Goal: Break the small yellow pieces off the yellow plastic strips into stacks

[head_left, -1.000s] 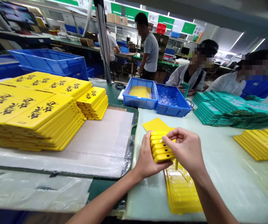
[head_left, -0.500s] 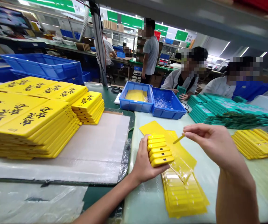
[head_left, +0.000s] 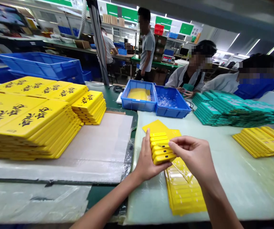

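Observation:
My left hand [head_left: 146, 165] is wrapped round a short stack of yellow flat cases [head_left: 163, 158], their narrow ends with small dark ports turned towards me. My right hand [head_left: 195, 156] is closed in a pinch at the right side of the stack's ends. A thin yellow strip [head_left: 163, 146] shows at its fingertips, lying along one case end; most of it is hard to make out. Beneath both hands lie yellow sheets [head_left: 184, 197] with rows of strips under a clear film, partly covered by my right hand. Another yellow sheet [head_left: 156, 127] sticks out behind the stack.
Large piles of printed yellow cases [head_left: 32, 119] stand on the left board. Two blue bins [head_left: 139, 104] sit at the back. Green cases [head_left: 237, 109] and more yellow cases [head_left: 261, 140] are on the right. Co-workers sit across the table; one person [head_left: 147, 51] stands behind.
My right hand has moved left and down, bringing the strip from the air to the ends of the held cases. The left hand has stayed nearly in place. The standing person has shifted left.

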Demonstrator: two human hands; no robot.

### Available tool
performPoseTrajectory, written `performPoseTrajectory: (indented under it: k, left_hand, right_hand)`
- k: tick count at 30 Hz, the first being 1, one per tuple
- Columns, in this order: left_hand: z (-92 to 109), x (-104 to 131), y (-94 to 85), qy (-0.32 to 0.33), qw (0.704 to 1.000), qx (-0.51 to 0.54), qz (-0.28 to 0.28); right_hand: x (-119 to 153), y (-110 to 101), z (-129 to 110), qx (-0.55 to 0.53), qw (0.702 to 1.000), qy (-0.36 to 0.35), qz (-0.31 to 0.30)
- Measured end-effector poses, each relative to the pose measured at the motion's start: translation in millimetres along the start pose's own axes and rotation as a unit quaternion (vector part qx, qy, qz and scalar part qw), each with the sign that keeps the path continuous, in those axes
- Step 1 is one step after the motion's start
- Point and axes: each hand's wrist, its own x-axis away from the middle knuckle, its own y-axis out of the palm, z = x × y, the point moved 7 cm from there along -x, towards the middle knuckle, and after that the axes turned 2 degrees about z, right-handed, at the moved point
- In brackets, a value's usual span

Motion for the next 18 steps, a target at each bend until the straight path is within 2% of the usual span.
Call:
performPoseTrajectory:
  k: [6,18]
  left_hand:
    - [-0.6,-0.3,1.2,-0.015,1.000,0.025,-0.010]
    - [-0.6,-1.4,3.5,-0.059,0.996,0.061,-0.034]
  right_hand:
    - [-14.3,3.1,-4.5,-0.008,0.996,0.054,-0.064]
    - [-11.6,21.5,-2.1,0.001,0.992,0.072,-0.103]
